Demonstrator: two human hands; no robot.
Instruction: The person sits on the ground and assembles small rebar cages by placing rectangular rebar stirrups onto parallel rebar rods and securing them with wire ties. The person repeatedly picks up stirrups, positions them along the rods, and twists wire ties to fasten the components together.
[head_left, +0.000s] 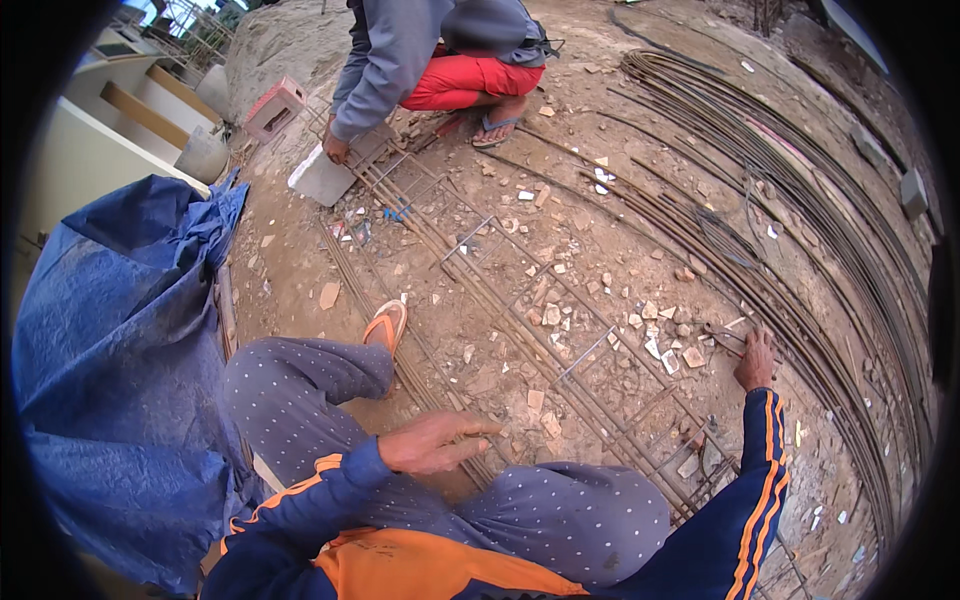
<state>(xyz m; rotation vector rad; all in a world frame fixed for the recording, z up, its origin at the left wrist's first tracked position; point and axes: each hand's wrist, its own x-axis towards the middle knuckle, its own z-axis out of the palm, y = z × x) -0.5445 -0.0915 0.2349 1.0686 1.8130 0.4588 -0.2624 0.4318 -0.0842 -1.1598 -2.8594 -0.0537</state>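
My left hand (432,443) hovers above my bent knees with its fingers stretched out and nothing in them. Out to the right, my right hand (757,362) reaches down to the ground with its fingers curled around the end of what look like rusty pincers (724,338). Between my legs and that hand lies a long cage of steel bars (545,345), with square wire ties across it. It runs diagonally from the far left toward my right knee. At its far end, another person's hand (336,150) touches the bars.
The other person (440,60) squats at the far end, in red trousers. Long bundled steel rods (800,190) curve along the right. A blue tarpaulin (130,370) covers something at the left. A red hollow block (275,108) and a grey block (322,178) stand far left. Broken tile pieces (655,348) litter the dirt.
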